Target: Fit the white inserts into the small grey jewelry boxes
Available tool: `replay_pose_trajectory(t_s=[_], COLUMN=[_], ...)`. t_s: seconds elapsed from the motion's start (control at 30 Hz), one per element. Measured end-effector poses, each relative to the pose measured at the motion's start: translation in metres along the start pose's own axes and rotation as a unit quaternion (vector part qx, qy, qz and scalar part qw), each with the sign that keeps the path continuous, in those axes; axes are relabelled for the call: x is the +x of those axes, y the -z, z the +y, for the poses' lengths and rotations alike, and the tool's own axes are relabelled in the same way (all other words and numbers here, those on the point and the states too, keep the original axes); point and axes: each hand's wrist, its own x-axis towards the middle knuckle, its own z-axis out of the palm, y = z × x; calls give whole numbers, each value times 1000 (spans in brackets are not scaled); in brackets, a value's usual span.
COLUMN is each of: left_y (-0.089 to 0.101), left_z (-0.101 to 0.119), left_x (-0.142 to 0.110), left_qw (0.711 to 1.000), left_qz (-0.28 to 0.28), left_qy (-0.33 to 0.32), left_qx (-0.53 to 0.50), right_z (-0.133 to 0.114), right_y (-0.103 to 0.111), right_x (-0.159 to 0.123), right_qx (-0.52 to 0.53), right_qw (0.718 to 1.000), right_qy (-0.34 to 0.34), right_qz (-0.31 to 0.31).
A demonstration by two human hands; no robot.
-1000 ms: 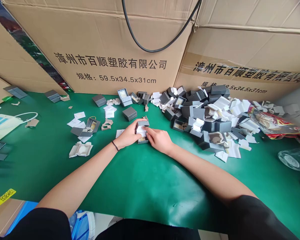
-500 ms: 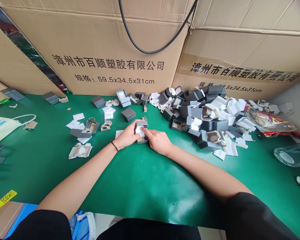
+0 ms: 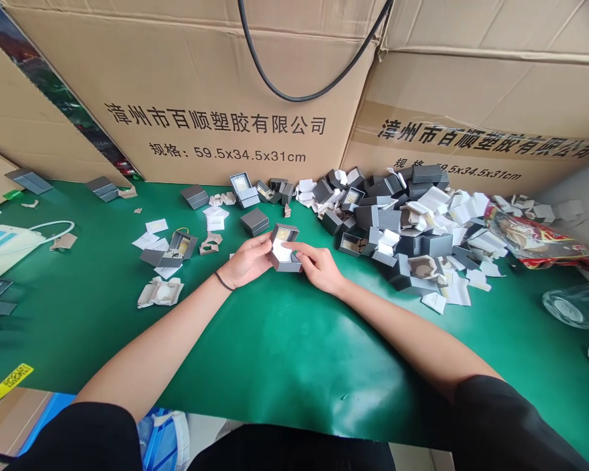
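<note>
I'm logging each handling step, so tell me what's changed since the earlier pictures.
The open grey box has been turned around: its gold-toned end, nearest the person before, now points away, and the box sits slightly farther right. Nothing was let go: the left hand and right hand both stay on it. The heap of boxes and papers stayed put.
</note>
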Motion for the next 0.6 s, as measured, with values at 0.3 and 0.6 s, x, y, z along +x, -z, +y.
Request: replay_pose_trajectory(t_s=[0.3, 0.6], left_y=[-4, -8], left_z=[-6, -3], left_x=[-6, -4], left_qw=[998, 998], left_qz=[37, 47], left_qy=[36, 45], left_qx=[42, 7], right_z=[-7, -5], right_y=[-9, -11], right_x=[-2, -2], right_qx=[-14, 116], right_qw=[990, 961], right_qy=[8, -63], right_qz=[144, 242])
